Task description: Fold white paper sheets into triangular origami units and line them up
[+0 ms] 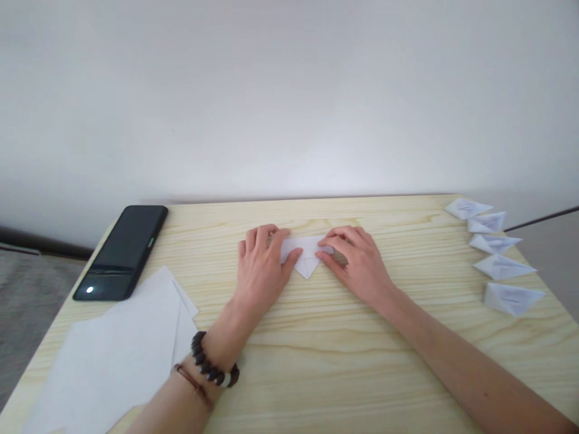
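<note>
A small piece of folded white paper lies near the middle of the wooden table, its pointed end toward me and creases showing on its face. My left hand grips its left side, thumb on top near the middle and the other fingers curled at the far edge. On the right side, my right hand pinches the paper between thumb and index finger. The fingers cover both side ends of the paper. A dark beaded bracelet and a thin brown cord circle my left wrist.
Several folded white paper boats stand in a row along the right edge of the wooden table. White paper sheets overlap at the left front, beside a black phone. A pale wall rises behind the table.
</note>
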Demonstrator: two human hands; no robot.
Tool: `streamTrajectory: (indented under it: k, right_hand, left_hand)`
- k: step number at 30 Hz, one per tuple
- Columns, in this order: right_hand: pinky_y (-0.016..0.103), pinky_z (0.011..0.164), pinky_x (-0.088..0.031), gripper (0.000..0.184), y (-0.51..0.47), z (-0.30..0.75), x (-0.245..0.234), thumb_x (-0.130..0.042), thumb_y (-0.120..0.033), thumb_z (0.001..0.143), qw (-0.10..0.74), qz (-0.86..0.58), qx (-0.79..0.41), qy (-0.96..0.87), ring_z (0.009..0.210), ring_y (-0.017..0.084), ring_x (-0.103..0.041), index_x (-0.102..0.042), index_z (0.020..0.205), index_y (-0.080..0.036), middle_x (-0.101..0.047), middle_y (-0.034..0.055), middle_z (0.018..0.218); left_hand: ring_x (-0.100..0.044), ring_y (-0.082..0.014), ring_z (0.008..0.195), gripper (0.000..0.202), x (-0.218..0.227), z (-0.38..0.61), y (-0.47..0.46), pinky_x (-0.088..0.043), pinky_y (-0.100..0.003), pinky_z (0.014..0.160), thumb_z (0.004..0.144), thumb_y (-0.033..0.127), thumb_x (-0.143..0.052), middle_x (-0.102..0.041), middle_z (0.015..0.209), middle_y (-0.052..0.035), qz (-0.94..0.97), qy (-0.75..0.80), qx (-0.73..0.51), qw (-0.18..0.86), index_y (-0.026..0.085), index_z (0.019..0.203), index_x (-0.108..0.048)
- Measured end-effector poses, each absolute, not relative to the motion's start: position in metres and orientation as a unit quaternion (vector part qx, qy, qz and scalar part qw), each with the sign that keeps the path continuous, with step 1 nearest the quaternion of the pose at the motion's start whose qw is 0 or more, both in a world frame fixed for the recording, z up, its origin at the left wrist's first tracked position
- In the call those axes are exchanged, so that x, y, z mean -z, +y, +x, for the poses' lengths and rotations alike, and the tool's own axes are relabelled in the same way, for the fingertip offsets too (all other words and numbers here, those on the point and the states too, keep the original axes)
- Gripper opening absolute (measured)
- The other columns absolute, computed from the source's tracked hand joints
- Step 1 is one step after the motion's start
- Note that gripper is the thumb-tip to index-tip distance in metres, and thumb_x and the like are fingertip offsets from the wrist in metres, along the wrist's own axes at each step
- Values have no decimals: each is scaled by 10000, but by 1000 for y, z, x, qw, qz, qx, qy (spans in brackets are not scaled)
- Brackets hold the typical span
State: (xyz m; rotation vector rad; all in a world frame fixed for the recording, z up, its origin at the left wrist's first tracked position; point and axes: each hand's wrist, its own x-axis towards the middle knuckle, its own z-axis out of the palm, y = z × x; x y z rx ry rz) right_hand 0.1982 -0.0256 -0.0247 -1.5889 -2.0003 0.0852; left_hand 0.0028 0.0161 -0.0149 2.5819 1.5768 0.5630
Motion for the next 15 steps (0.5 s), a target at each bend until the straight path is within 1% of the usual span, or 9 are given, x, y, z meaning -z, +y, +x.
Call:
streamTrajectory:
  k: [2, 4, 6, 9, 12, 14, 15]
  right_hand:
    - [407, 914, -424, 287, -25, 199, 26, -572, -390, 892, 284, -609, -45, -739, 1014, 243, -540, -645, 1077, -183, -619, 83, 1088]
    - [432, 934, -413, 381, -24, 199, 26, -570, -419, 884, 270, -618, -47, -737, 1063, 267, -520, -600, 1169, -169, -590, 106, 1157]
    - [447, 944, -404, 416, -25, 199, 25, -553, -443, 887, 254, -617, -48, -743, 1070, 274, -514, -583, 1206, -179, -571, 111, 1199]
    - [448, 946, -401, 397, -26, 198, 24, -538, -457, 893, 247, -606, -55, -754, 1053, 267, -519, -592, 1197, -208, -565, 100, 1208]
    - [444, 943, -404, 359, -27, 199, 22, -550, -434, 891, 257, -591, -68, -761, 1066, 266, -517, -589, 1168, -209, -573, 98, 1195]
    - [431, 930, -412, 311, -27, 200, 21, -578, -404, 878, 275, -573, -86, -767, 1069, 264, -522, -583, 1107, -194, -593, 101, 1162]
    - [418, 908, -424, 271, -27, 201, 20, -592, -385, 871, 286, -564, -100, -768, 1040, 255, -537, -579, 1058, -189, -613, 97, 1114]
  left_hand:
    - [-479, -302, 1102, 377, 16, 3, 17, -407, -442, 877, 898, 422, -543, -556, 1208, -111, 846, 498, -182, 50, 217, 1212, -583]
    - [-471, -291, 1122, 352, 16, 1, 17, -398, -437, 892, 900, 407, -550, -556, 1223, -101, 855, 478, -189, 73, 232, 1202, -597]
    - [-470, -273, 1131, 299, 16, 0, 18, -387, -425, 912, 903, 373, -558, -571, 1213, -86, 864, 452, -197, 100, 242, 1164, -621]
    - [-482, -255, 1114, 241, 15, 0, 21, -376, -413, 923, 890, 331, -587, -608, 1168, -66, 865, 436, -209, 132, 238, 1105, -642]
    - [-498, -244, 1102, 215, 13, 0, 22, -368, -403, 921, 862, 305, -626, -638, 1137, -39, 858, 434, -219, 165, 238, 1066, -632]
    - [-521, -237, 1083, 193, 12, 0, 23, -369, -394, 911, 841, 289, -647, -664, 1091, -24, 853, 432, -224, 192, 234, 1024, -623]
    - [-539, -232, 1062, 180, 11, 0, 23, -374, -389, 904, 831, 278, -654, -676, 1060, -19, 849, 430, -225, 209, 229, 999, -618]
